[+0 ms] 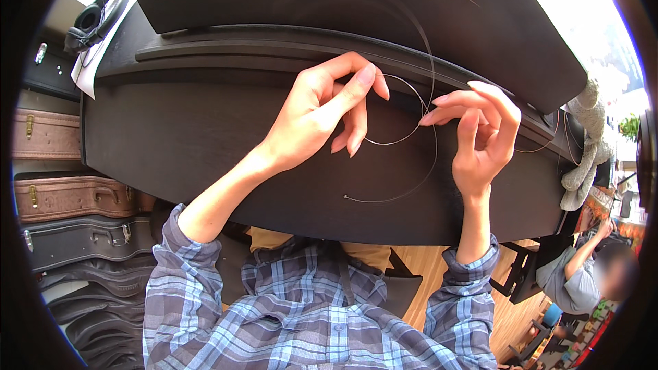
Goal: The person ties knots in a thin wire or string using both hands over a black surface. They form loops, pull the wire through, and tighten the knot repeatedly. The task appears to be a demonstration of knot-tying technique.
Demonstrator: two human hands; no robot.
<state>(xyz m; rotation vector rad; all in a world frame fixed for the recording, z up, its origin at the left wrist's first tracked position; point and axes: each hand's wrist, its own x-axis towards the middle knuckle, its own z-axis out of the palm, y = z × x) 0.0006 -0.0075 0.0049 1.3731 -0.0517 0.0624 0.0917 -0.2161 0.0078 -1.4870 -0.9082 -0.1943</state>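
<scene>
Thin wire (396,143) partly looped; loose tail toward the table's (205,120) near edge remains uncoiled. Left hand (322,106) and right hand (484,138) both pinch wire.

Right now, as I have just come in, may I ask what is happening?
A person in a plaid shirt is handling a thin wire over a dark surface. The left hand has one side of its coil in its grip; the right hand pinches it where strands cross. One free end curves back toward the person.
</scene>
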